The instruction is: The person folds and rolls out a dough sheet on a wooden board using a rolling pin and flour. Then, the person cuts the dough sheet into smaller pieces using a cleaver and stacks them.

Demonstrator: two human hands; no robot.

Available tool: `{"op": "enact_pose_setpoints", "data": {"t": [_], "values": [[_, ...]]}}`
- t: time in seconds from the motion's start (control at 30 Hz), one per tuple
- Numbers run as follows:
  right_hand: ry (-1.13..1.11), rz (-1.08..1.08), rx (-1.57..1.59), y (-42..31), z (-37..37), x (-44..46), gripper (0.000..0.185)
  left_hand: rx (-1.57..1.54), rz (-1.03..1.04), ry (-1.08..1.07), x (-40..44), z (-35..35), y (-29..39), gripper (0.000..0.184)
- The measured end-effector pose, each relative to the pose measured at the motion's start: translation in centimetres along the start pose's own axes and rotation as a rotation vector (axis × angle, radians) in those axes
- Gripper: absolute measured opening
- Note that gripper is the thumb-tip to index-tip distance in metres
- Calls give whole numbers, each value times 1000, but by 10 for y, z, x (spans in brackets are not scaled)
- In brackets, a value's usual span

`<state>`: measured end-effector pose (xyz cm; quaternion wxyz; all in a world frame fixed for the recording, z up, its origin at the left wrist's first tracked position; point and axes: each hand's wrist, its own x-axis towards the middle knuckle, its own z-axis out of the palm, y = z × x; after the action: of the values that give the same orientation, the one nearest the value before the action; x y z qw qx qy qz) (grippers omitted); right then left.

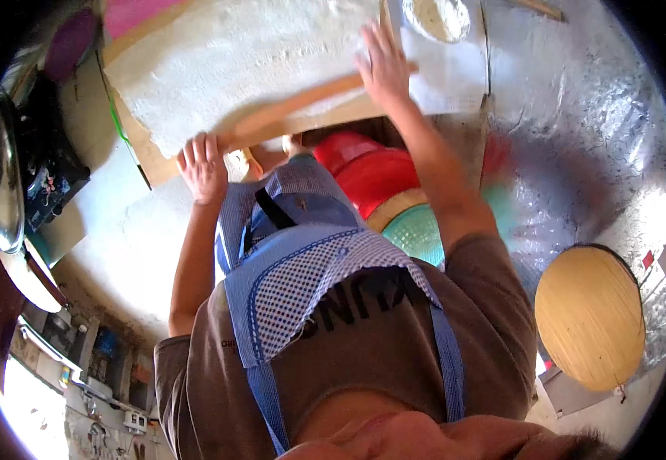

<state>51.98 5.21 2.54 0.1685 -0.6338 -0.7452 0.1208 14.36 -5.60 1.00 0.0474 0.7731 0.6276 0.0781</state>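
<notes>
A long wooden rolling pin [295,106] lies slantwise over the near edge of a wide, thin, pale dough sheet [226,65] dusted with flour. My left hand [203,167] curls its fingers over the pin's left end. At the other end my right hand [385,67] rests flat across the pin, fingers stretched out and apart. Beneath the dough, a wooden board [157,170] shows along the near and left edges. Part of the pin's right tip sticks out past my right hand.
A bowl of flour [439,17] stands beyond my right hand. Red [371,172] and green [417,234] containers sit below the board's near edge. A round wooden disc [590,317] is at right. Left are a black stove [49,169] and a shiny metal lid [0,176].
</notes>
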Motion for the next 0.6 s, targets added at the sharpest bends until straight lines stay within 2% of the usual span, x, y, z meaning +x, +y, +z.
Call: {"op": "enact_pose_setpoints", "data": {"t": [0.03,0.1,0.2,0.23,0.27,0.37,0.43,0.47,0.53,0.6], "values": [[-23,23,6,-1,2,-1,62,21,14,8,8,-6,7,36],[-2,-109,-298,0,8,15,61,47,4,0,4,2,13,39],[14,-90,-271,14,6,-47,63,101,13,-4,-29,18,19,41],[-82,-39,-367,14,3,-68,68,60,2,4,-36,23,22,41],[-74,-36,-296,19,5,-84,66,18,-11,11,-41,23,25,41],[-84,-78,-141,26,0,-46,69,23,-3,-8,-27,11,22,39],[36,-84,-125,24,8,-4,69,21,15,20,-9,4,21,36],[21,-72,-113,23,11,-11,69,-6,-9,-22,-5,1,25,36],[0,-53,-254,16,6,-17,66,90,50,51,-18,16,24,36],[-25,-93,-344,22,4,-65,66,66,55,-36,-34,13,31,40]]}}
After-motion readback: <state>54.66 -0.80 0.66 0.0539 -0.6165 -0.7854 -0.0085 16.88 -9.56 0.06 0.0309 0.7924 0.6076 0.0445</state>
